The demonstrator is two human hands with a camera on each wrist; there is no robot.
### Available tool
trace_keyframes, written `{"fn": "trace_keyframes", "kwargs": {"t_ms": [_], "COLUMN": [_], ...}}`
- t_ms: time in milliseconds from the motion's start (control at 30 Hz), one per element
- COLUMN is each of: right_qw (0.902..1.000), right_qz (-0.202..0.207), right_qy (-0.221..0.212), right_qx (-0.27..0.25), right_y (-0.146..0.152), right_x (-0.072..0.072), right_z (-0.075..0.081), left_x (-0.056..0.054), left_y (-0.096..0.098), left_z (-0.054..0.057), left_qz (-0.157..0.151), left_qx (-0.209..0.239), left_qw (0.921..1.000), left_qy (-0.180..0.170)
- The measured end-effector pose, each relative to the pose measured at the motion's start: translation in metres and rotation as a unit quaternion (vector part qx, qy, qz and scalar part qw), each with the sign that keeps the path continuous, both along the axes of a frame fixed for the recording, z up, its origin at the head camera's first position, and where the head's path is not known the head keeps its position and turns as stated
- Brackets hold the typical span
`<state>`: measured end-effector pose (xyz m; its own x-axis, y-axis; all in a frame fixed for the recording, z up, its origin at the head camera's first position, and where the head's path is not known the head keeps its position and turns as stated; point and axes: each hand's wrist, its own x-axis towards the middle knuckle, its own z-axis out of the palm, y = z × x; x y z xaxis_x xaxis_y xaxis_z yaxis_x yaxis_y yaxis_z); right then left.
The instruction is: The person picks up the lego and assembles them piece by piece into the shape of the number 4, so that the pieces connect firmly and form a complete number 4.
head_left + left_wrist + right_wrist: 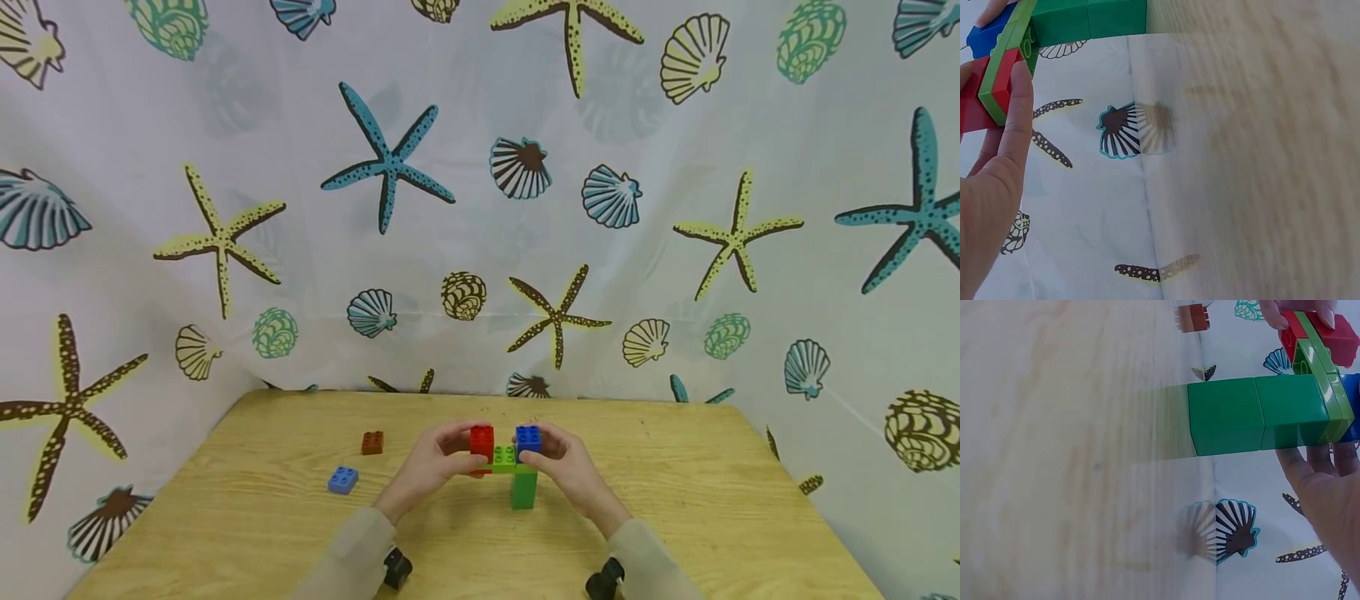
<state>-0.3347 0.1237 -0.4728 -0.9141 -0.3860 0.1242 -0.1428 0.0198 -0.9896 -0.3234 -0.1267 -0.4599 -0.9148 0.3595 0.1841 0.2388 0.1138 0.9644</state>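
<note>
My left hand grips a red brick at the left end of a lime green brick piece. A thinner red brick sits under that end, with a finger of the left hand along it. On the right end is a blue brick, pinched between the thumb and fingers of my right hand. Below the blue brick, two stacked dark green bricks form an upright column under the lime piece. The column's foot stands at the wooden tabletop.
To the left on the wooden table lie a light blue brick and, farther back, a brown brick. A white cloth printed with starfish and shells hangs behind the table and along its sides.
</note>
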Motion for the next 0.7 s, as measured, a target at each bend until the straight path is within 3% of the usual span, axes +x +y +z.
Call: {"fn": "trace_keyframes", "kwargs": {"t_ms": [433,700], "right_qw": [1.0000,1.0000], "right_qz": [-0.002,-0.001], "right_qy": [-0.002,-0.003], "right_qx": [-0.005,-0.003], "right_y": [0.0024,0.0013], "right_x": [0.0010,0.0002], "right_z": [-0.0003,-0.0002], "left_x": [-0.0048,-0.0026], "left_y": [0.0014,-0.0010], "left_z": [0.0075,0.0071], "left_qz": [-0.010,-0.016], "left_qx": [0.013,0.001], "left_qw": [0.9987,0.9992], "left_qy": [-0.048,-0.037]}}
